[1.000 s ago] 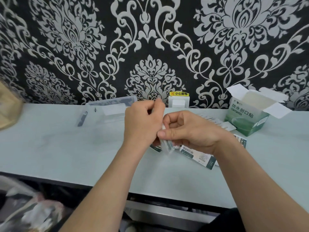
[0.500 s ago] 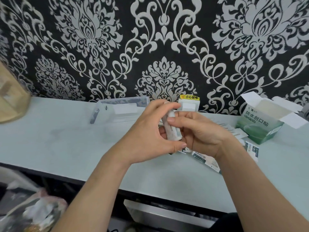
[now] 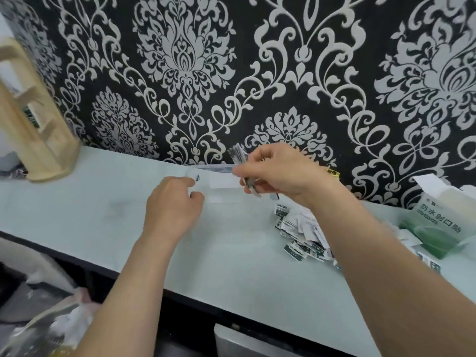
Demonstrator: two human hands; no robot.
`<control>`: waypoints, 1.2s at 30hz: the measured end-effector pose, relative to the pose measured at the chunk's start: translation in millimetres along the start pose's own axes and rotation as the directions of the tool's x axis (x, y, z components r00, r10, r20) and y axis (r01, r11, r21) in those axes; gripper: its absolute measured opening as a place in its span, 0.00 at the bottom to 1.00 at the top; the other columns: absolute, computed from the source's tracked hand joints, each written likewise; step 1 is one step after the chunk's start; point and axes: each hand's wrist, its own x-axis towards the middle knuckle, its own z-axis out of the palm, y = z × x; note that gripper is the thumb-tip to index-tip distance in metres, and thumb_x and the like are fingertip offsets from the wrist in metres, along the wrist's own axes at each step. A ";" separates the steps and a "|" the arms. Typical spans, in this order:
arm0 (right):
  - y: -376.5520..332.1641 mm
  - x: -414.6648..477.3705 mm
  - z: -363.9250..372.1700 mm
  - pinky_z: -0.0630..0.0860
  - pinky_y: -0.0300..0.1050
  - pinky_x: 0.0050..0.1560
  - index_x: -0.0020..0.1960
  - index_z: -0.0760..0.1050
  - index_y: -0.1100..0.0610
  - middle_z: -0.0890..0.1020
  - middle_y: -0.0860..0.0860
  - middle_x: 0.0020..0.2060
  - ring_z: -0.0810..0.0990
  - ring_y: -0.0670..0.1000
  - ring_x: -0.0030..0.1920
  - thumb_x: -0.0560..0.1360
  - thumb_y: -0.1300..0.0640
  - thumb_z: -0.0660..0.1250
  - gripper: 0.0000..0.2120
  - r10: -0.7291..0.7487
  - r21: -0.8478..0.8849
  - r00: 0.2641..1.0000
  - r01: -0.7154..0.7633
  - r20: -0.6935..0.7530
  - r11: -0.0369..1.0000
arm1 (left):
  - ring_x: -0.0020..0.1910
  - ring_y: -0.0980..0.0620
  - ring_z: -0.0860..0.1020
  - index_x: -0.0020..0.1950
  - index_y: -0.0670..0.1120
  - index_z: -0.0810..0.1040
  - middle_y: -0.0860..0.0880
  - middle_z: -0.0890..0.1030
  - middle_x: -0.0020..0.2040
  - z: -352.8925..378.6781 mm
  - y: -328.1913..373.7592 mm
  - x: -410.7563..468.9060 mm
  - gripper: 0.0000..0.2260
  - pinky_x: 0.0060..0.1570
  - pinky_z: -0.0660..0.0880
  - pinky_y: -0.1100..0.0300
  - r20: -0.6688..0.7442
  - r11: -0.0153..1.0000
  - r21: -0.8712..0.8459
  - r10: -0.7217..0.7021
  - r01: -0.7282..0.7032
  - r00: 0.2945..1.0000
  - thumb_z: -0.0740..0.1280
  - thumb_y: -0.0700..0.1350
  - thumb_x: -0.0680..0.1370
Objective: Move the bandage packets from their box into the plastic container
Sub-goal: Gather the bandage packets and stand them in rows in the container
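Note:
My right hand [image 3: 280, 173] pinches a stack of bandage packets [image 3: 238, 157] edge-up, just above the clear plastic container [image 3: 222, 182] standing by the wall. My left hand [image 3: 175, 206] has its fingers curled at the container's left end, thumb and forefinger on its wall. A loose pile of white and green bandage packets [image 3: 300, 234] lies on the pale table to the right of the container. Farther right stands the green bandage box [image 3: 435, 225] with its white flaps open; my right forearm crosses in front of it.
A light wooden rack [image 3: 36, 130] stands on the table's far left against the patterned wall. A yellow-labelled socket [image 3: 334, 172] peeks out behind my right wrist. The table's front edge [image 3: 231, 315] runs across the bottom, with plastic bags [image 3: 51, 328] below it.
My right hand has carried the stack of packets left and away from me, over the container. My left hand has let go of the stack and moved to the container's left end.

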 end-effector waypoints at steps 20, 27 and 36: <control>18.6 79.5 93.8 0.65 0.38 0.24 0.30 0.68 0.57 0.71 0.52 0.27 0.69 0.49 0.25 0.71 0.61 0.67 0.13 0.191 -0.881 0.981 -0.069 0.024 0.468 | 0.25 0.53 0.77 0.54 0.45 0.81 0.49 0.82 0.34 -14.4 -23.3 3.1 0.11 0.38 0.81 0.55 0.139 0.828 -0.523 -0.151 0.202 0.979 0.72 0.41 0.72; 19.1 79.5 94.9 0.78 0.44 0.40 0.39 0.72 0.57 0.80 0.51 0.38 0.81 0.53 0.43 0.72 0.58 0.71 0.08 0.133 -0.850 0.991 -0.049 0.025 0.524 | 0.27 0.51 0.79 0.53 0.46 0.81 0.48 0.82 0.36 -13.3 -21.6 1.5 0.09 0.44 0.82 0.48 0.131 0.825 -0.529 -0.153 0.200 0.979 0.70 0.41 0.73; -6.6 39.7 38.8 0.83 0.46 0.41 0.46 0.79 0.65 0.86 0.57 0.37 0.86 0.53 0.38 0.77 0.62 0.65 0.07 0.109 -0.576 0.994 -0.084 0.008 0.813 | 0.34 0.58 0.75 0.55 0.52 0.81 0.58 0.77 0.36 -22.8 -6.0 -16.3 0.11 0.41 0.69 0.65 -0.240 0.939 -0.340 -0.026 -0.058 0.970 0.64 0.42 0.76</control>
